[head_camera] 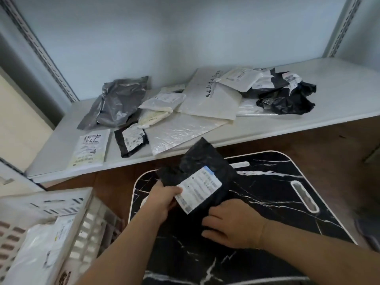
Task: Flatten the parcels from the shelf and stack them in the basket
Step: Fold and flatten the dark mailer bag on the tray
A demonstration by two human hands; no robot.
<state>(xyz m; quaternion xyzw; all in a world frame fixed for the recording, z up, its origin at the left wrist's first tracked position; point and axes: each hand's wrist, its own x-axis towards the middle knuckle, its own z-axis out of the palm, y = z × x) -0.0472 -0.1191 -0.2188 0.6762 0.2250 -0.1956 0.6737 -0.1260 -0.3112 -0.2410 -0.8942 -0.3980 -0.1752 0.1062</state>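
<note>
The black parcel point(197, 175) is held above the dark marble table point(267, 202), just in front of the shelf point(339, 95). The left hand point(162, 199) pinches its left edge beside the label; the right hand point(234, 223) grips its lower corner. It looks light, soft and a little slippery, so holding opposite edges seems best. The basket point(86, 221) waits at the left.

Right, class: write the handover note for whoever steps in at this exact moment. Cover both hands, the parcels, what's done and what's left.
Left hand grips the black parcel at its label edge; right hand holds its lower corner, over the black marble-patterned board.
Done: a white parcel lies in the basket.
Left: flatten this one, basket it, then clear the shelf: grey bag, small black parcel, crumpled black bag, several white ones.
</note>
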